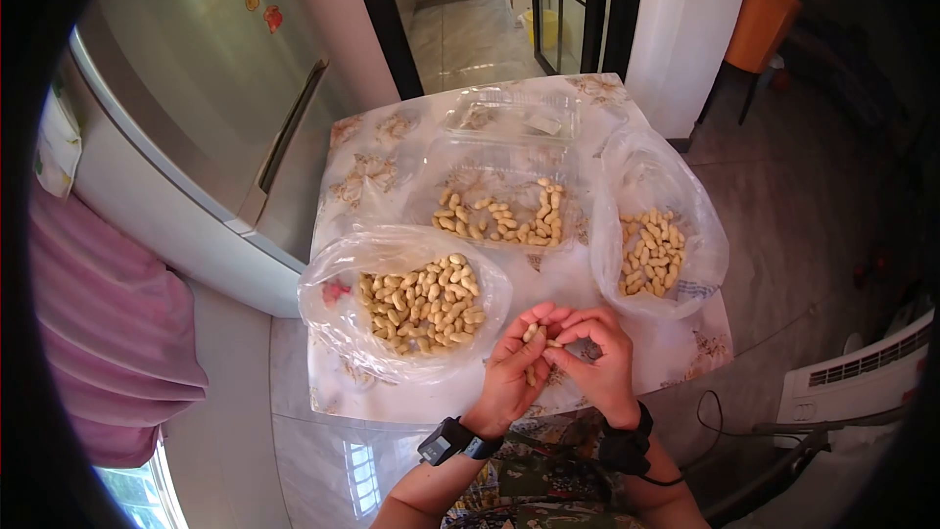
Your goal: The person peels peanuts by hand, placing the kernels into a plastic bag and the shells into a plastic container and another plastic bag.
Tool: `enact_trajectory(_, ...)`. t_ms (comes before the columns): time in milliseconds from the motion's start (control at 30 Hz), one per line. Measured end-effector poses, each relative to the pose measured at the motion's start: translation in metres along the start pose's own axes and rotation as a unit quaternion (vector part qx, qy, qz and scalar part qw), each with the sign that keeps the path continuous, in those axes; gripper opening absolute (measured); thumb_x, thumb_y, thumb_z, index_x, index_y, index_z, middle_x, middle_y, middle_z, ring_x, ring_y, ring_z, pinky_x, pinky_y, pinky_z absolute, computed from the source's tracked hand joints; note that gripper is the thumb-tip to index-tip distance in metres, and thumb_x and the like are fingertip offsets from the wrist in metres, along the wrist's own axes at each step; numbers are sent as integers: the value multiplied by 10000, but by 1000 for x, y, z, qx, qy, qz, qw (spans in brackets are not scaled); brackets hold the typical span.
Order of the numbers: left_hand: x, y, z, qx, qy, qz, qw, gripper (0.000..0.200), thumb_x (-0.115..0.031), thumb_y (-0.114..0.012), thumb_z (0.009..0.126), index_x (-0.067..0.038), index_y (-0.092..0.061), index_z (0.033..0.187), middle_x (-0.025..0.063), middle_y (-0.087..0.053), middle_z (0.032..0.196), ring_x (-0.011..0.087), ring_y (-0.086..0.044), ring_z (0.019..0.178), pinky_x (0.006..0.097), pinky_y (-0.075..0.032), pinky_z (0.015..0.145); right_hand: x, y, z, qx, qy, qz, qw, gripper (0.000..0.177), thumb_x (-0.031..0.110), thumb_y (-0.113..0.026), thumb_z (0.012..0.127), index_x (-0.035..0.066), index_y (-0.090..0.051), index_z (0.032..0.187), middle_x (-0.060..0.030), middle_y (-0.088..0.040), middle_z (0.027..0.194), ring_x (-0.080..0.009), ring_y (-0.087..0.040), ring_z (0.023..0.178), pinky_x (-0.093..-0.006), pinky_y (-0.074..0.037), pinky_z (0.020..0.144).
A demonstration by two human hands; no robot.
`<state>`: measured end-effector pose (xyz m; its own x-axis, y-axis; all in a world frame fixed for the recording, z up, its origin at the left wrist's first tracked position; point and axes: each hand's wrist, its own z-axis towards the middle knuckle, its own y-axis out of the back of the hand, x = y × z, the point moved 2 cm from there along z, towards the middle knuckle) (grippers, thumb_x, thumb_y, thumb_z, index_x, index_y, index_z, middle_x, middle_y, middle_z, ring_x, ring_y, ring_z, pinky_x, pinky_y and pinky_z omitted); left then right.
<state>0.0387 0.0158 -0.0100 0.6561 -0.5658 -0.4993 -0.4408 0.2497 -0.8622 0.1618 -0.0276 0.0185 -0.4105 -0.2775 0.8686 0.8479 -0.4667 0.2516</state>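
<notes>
Near the table's front edge, my left hand (509, 368) and my right hand (599, 358) meet, fingers curled together around a few peanuts (532, 334). The left fingers hold peanuts against the palm, and the right thumb and fingertips pinch at one between the hands. To the left of them lies an open plastic bag (328, 309) full of unshelled peanuts (421, 304). Beyond the hands, a clear plastic tray (509, 171) holds more peanuts (543, 225). On the right stands another plastic bag (636, 176) with peanuts (651, 253) inside.
The trays' clear lid (514, 113) lies at the far side of the patterned table (362, 142). A refrigerator (196, 69) stands at the left, an orange chair (764, 27) at the back right, and a white appliance (852, 377) at the lower right.
</notes>
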Motion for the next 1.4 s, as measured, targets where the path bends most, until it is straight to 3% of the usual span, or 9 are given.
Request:
enact_trajectory(100,0,1,-1,-6,-6,1,1000,351,-51,-465,982,-10,-437,1329,168,-500,1331,258,-482,1250,367,-384,1075,-3,0,-1,-2,-4,14,1000,232,-6,-808,632,51,-651,794,-52,-639,909,-212,-606,903,-318,-492,769)
enact_trajectory(267,0,2,-1,24,-18,4,1000,296,-5,-422,989,-16,-461,1283,142,-498,1332,209,-483,1245,299,-420,1012,-3,0,-2,-6,-19,35,999,233,-5,-804,656,43,-663,835,-67,-623,958,-210,-611,945,-318,-500,795)
enact_trajectory(600,-3,-4,-2,9,-25,0,1000,221,-20,-451,987,-21,-494,1204,138,-535,1292,211,-511,1220,302,-446,992,1,0,0,8,4,26,1000,211,-8,-777,699,42,-658,866,-71,-600,988,-216,-610,953,-311,-494,814)
enact_trajectory(767,0,-1,-3,2,-21,33,999,230,-14,-504,964,-44,-506,1192,85,-565,1197,169,-545,1136,294,-439,979,-11,0,-3,-34,-65,137,988,175,14,-764,744,20,-625,850,-73,-597,953,-190,-594,870,-290,-470,781)
enact_trajectory(900,3,7,-2,34,-24,31,999,226,-14,-527,954,-53,-521,1177,56,-571,1145,147,-548,1096,289,-433,974,-7,3,-2,-22,-54,93,994,154,35,-756,766,12,-623,839,-65,-603,903,-178,-586,833,-278,-458,756)
enact_trajectory(967,2,3,-2,27,-28,32,999,239,-5,-527,955,-51,-530,1189,21,-572,1071,90,-539,947,225,-440,825,-7,2,-2,-12,-45,80,996,132,52,-745,786,10,-626,822,-63,-606,852,-174,-587,802,-272,-456,727)
enact_trajectory(1100,3,4,-5,-3,-5,49,999,224,-23,-536,958,-56,-533,1179,9,-571,1069,74,-541,933,212,-446,811,-4,3,-1,-2,-44,55,998,120,58,-737,796,9,-628,807,-65,-607,832,-172,-591,778,-273,-459,704)
enact_trajectory(1200,4,7,-5,26,1,47,999,212,-54,-538,963,-50,-527,1176,40,-574,1074,136,-580,1034,272,-477,909,-4,3,-1,7,-32,40,999,119,60,-736,798,9,-629,807,-67,-610,833,-175,-596,771,-276,-463,691)
enact_trajectory(1400,2,2,-5,10,1,37,999,177,-90,-526,980,-50,-531,1152,34,-590,1023,88,-563,893,209,-466,770,-4,3,-3,21,-59,64,996,124,24,-742,774,5,-629,822,-71,-618,854,-164,-603,791,-266,-475,710)
